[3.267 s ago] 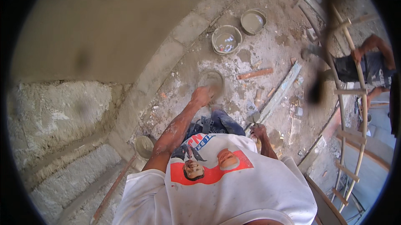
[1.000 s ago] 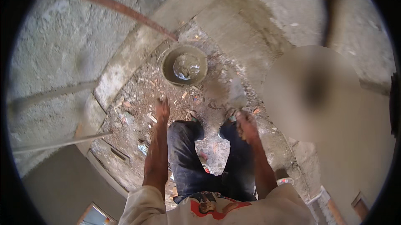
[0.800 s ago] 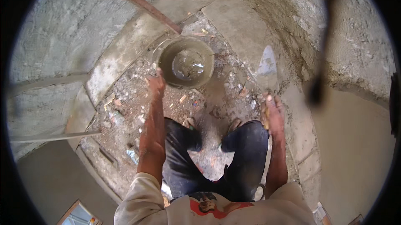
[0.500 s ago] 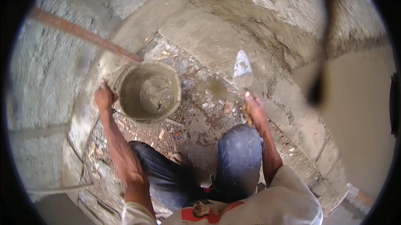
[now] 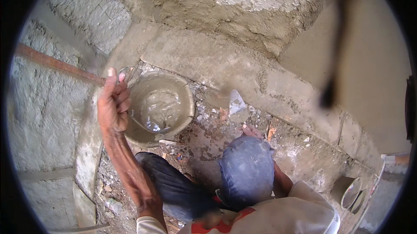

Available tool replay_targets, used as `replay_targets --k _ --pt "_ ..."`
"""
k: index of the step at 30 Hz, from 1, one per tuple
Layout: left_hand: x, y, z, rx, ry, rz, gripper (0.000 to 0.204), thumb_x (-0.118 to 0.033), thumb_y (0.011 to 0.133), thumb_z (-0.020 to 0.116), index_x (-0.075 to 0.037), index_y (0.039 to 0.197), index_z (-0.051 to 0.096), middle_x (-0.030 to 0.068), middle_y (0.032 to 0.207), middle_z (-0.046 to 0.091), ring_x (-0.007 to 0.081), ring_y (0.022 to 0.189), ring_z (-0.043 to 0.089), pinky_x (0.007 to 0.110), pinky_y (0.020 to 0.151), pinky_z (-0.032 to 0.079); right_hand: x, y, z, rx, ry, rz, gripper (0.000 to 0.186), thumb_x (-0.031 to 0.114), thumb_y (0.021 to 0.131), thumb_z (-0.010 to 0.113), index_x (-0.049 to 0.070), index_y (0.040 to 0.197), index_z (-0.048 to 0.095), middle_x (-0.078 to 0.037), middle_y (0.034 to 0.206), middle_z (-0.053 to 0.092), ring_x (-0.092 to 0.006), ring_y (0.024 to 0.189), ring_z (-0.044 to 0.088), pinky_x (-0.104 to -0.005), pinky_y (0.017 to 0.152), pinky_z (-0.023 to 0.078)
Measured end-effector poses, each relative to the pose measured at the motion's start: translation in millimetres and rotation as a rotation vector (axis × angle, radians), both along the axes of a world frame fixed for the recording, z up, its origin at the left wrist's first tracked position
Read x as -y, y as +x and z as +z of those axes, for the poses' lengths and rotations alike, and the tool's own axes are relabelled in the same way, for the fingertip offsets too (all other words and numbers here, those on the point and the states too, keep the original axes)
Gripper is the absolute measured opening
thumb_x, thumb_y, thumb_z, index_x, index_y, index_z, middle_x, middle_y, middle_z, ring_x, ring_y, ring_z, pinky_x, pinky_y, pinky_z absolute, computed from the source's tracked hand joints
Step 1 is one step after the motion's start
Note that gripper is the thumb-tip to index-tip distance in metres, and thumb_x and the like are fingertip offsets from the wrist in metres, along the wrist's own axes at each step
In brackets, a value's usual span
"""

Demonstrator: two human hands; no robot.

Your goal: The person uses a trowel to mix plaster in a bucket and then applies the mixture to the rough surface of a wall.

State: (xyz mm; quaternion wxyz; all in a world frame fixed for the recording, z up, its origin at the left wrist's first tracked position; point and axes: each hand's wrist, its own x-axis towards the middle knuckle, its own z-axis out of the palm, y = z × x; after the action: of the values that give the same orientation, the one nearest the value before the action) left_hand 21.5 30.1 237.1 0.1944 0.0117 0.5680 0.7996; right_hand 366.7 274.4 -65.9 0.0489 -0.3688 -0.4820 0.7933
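Observation:
A round bucket caked in grey mortar stands on the rubble, left of centre. Wet mortar lies in its bottom. At the bucket's left rim, my left hand has its fingers curled around the thin wire handle, thumb upward. My right hand is closed on a trowel and sits just beyond my right knee, which hides most of the hand and the trowel's grip. The pointed trowel blade juts forward over the ground, to the right of the bucket and apart from it.
A reddish bar slants from the left wall toward the bucket. A concrete ledge runs along rough, partly plastered walls. Stone chips and debris cover the ground. A round container lies at the lower right.
My left hand has come up with the wire handle, its fingers now turned inward. My right hand and the trowel have drawn back closer to my knee. The whole view has shifted.

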Motion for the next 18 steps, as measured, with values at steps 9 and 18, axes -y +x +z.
replay_targets --k 9,18 --pt "13.6 -33.4 -80.8 0.042 -0.313 -0.104 0.027 -0.028 0.106 0.055 -0.004 0.098 0.061 -0.0080 0.063 0.040 0.0021 0.050 0.037 0.020 0.040 0.030 -29.8 -41.7 44.5 0.160 0.676 0.117 0.037 0.037 0.099 0.066 0.002 0.108 0.065 -0.006 0.081 0.065 -0.0150 0.071 0.060 -0.0338 0.063 0.048" --pt "119.2 -113.8 -319.7 -0.542 -1.081 0.190 0.063 -0.055 0.102 0.048 0.003 0.094 0.072 0.0256 0.080 0.071 0.0432 0.074 0.069 0.053 0.066 0.048 -40.0 -117.4 113.6 -0.040 1.583 0.400 0.034 0.036 0.099 0.064 0.004 0.113 0.063 -0.023 0.095 0.070 -0.0397 0.083 0.070 -0.0508 0.075 0.053"
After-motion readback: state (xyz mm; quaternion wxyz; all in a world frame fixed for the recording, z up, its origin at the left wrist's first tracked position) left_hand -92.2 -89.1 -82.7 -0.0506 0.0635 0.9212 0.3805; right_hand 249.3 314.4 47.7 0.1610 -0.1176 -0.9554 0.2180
